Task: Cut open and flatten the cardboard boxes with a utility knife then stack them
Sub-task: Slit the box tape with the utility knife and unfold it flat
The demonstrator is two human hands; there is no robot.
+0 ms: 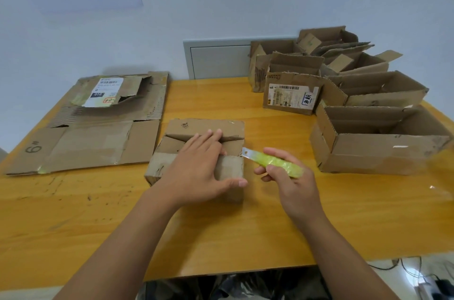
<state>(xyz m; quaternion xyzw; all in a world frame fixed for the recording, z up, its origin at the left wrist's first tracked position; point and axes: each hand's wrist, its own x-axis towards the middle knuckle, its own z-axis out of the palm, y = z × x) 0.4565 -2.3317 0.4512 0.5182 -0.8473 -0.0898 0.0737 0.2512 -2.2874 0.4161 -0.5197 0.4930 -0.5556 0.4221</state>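
Small cardboard box (196, 152) near middle of bench (221, 231), top flaps partly open, far flap standing up. Left hand (196, 164) flat on box top, fingers straight and spread, thumb out along near right edge, pressing down. Right hand (287, 177) just right of box, fingers curled round yellow-green utility knife (275, 161); blade out, tip touching or nearly touching box's right top corner, can't tell which. Flattened cardboard stack (98, 125) at far left of bench, shipping label (104, 92) on upper sheet, "6" marked on lower sheet near left edge. Group of open boxes (356, 78) along far right of bench, one labelled box (292, 93) at front of group; large open box (375, 140) nearest right edge, well apart from knife. Grey wall panel (218, 59) behind far edge. Cables (417, 272) on floor below right near corner.
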